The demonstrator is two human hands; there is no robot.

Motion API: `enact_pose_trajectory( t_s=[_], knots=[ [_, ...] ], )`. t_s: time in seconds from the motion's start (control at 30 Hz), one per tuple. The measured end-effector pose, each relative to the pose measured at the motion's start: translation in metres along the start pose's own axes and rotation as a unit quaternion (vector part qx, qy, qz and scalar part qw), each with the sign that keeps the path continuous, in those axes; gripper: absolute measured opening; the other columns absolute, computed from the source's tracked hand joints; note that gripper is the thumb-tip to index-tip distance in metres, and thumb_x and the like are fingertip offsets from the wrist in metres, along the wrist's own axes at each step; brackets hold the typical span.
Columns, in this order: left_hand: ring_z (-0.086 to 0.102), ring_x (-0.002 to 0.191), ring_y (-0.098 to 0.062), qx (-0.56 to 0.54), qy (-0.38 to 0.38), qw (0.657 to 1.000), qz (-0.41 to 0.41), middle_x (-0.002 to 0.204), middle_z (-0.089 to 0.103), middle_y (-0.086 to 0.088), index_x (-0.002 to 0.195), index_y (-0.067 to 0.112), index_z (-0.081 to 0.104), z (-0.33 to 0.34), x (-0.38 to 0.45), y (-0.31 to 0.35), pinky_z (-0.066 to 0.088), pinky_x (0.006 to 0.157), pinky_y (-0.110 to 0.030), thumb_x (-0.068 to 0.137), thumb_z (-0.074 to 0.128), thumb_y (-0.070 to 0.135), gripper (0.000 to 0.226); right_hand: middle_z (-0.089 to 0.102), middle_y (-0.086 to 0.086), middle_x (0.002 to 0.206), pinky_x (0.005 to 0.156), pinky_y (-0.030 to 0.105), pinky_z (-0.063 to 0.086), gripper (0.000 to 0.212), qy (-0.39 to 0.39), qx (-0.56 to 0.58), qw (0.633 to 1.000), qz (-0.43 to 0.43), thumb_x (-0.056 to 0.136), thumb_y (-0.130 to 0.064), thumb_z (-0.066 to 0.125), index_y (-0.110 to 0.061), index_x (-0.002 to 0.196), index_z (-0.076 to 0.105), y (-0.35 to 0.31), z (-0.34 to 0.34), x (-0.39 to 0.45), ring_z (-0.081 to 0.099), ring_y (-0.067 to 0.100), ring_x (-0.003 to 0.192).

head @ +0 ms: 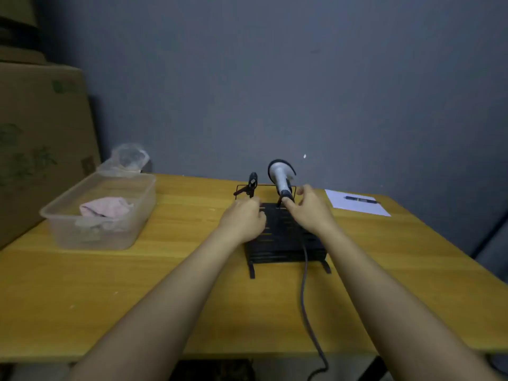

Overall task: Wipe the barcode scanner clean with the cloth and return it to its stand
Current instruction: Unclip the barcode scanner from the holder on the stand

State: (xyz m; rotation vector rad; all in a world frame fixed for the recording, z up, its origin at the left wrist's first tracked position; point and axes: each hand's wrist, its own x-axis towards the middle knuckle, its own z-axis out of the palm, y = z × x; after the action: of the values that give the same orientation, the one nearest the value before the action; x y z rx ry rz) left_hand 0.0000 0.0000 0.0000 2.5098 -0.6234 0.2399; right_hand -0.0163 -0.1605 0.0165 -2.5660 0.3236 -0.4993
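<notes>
Standing upright, head up, the scanner [281, 177] sits between loose, empty hands.

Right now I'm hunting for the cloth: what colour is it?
Pale pink cloth, in the clear tub, head view.

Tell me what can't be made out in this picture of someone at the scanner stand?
- Head view: whether the right hand grips the barcode scanner; the hand hides the handle base.
- What the left hand touches on the stand; fingers hidden.
- The cloth is blurred behind the plastic tub wall.
- Where the cable ends; cut off by the bottom edge.
</notes>
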Motion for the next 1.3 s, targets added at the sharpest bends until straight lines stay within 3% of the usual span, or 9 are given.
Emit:
enact_pose_trajectory(
  t_s=[0.13,0.23,0.37,0.5,0.77,0.9,1.03,1.2,1.3],
  knots=[
    [0.058,0.108,-0.029,-0.024,-0.032,0.999,-0.002,0.122,0.060,-0.015,0.123,0.004,0.053,0.020,0.021,-0.002,0.052,0.087,-0.043,0.094,0.045,0.022,0.035,0.061,0.016,0.117,0.067,0.034,0.040,0.063,-0.019,-0.034,0.997,0.059,0.088,-0.054,0.054,-0.004,0.124,0.041,-0.008,0.021,0.023,0.059,0.034,0.100],
    [0.059,0.107,-0.029,-0.037,-0.057,0.998,0.000,0.121,0.061,-0.015,0.122,0.005,0.053,0.032,0.040,-0.005,0.052,0.086,-0.042,0.094,0.049,0.025,0.035,0.064,0.014,0.112,0.063,0.032,0.039,0.068,-0.033,-0.136,0.987,0.074,0.088,-0.064,0.042,-0.004,0.115,0.053,-0.013,0.028,0.044,0.057,0.029,0.086],
    [0.059,0.107,-0.029,-0.032,-0.083,0.996,-0.003,0.121,0.061,-0.014,0.121,0.006,0.053,0.040,0.056,-0.009,0.050,0.086,-0.040,0.093,0.052,0.030,0.037,0.062,0.011,0.090,0.052,0.030,0.035,0.059,-0.030,-0.192,0.980,0.033,0.090,-0.062,0.041,-0.005,0.090,0.058,-0.006,0.027,0.063,0.057,0.027,0.076],
    [0.057,0.109,-0.026,0.021,-0.117,0.993,0.010,0.124,0.057,-0.013,0.124,0.007,0.051,0.051,0.066,-0.015,0.049,0.089,-0.038,0.092,0.052,0.034,0.042,0.044,0.004,0.058,0.042,0.031,0.023,0.058,-0.011,-0.133,0.991,0.018,0.091,-0.056,0.046,-0.010,0.057,0.039,0.015,0.021,0.063,0.043,0.021,0.052],
    [0.060,0.095,-0.029,0.193,-0.123,0.971,0.071,0.110,0.059,-0.012,0.111,0.007,0.058,0.060,0.089,-0.004,0.049,0.071,-0.037,0.097,0.042,0.035,0.035,0.069,0.026,0.071,0.068,0.050,0.055,0.072,-0.010,0.050,0.998,0.037,0.087,-0.060,0.047,0.009,0.074,0.061,0.062,0.002,0.069,0.065,0.040,0.067],
    [0.054,0.100,-0.027,0.048,-0.055,0.996,0.041,0.109,0.057,-0.011,0.111,0.007,0.052,0.075,0.107,0.011,0.040,0.070,-0.033,0.094,0.046,0.042,0.039,0.070,0.018,0.065,0.072,0.047,0.055,0.068,-0.023,0.077,0.996,0.032,0.090,-0.058,0.045,0.006,0.075,0.065,0.075,-0.002,0.069,0.067,0.032,0.064],
    [0.050,0.109,-0.027,-0.100,-0.084,0.991,0.038,0.113,0.056,-0.008,0.111,0.010,0.051,0.101,0.126,0.026,0.049,0.084,-0.041,0.084,0.060,0.044,0.044,0.070,0.012,0.061,0.072,0.045,0.055,0.059,-0.034,0.124,0.991,0.033,0.093,-0.051,0.046,-0.001,0.068,0.063,0.078,-0.004,0.068,0.067,0.028,0.062],
    [0.053,0.075,-0.023,-0.113,-0.022,0.993,0.039,0.071,0.051,0.003,0.077,0.016,0.047,0.114,0.143,0.033,0.034,0.051,-0.030,0.086,0.058,0.033,0.022,0.068,0.008,0.063,0.074,0.044,0.055,0.054,-0.083,0.164,0.982,0.032,0.092,-0.052,0.049,-0.005,0.069,0.064,0.082,-0.009,0.069,0.065,0.021,0.062],
    [0.047,0.070,-0.021,-0.091,0.006,0.995,0.046,0.067,0.046,0.002,0.071,0.016,0.043,0.119,0.146,0.035,0.027,0.049,-0.030,0.085,0.056,0.027,0.022,0.068,0.014,0.068,0.066,0.037,0.051,0.056,-0.096,0.145,0.984,0.045,0.090,-0.054,0.050,-0.003,0.073,0.065,0.084,-0.015,0.071,0.063,0.020,0.063]
  ],
)
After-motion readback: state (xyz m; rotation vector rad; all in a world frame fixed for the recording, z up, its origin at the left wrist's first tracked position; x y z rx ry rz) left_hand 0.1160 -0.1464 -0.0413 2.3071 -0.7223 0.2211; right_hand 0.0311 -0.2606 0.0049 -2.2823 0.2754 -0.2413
